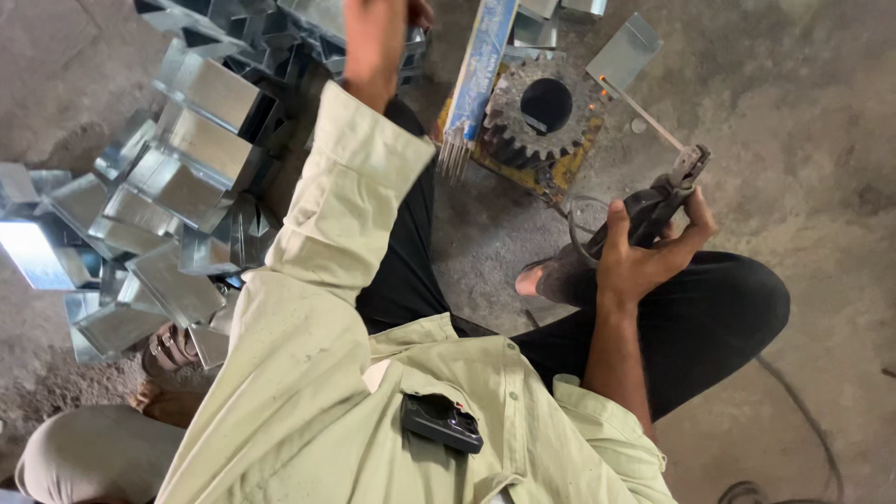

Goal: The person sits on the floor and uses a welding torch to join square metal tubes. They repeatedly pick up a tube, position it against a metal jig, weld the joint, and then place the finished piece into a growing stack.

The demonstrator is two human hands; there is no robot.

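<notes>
My right hand (647,252) grips a black welding electrode holder (665,198). A thin rod (642,114) runs from its jaws up-left to a bent sheet-metal piece (623,51). My left hand (373,28) reaches up to the stack of folded sheet-metal pieces (201,140) at the top; its fingers are cut off by the frame edge, so its grip is unclear. A large toothed gear (541,107) lies on a yellowish block between my hands.
A blue packet of welding rods (478,70) lies beside the gear. More shiny metal pieces (112,299) are heaped at the left. My bent legs and foot (551,275) rest on the concrete floor. A cable (803,411) trails at right.
</notes>
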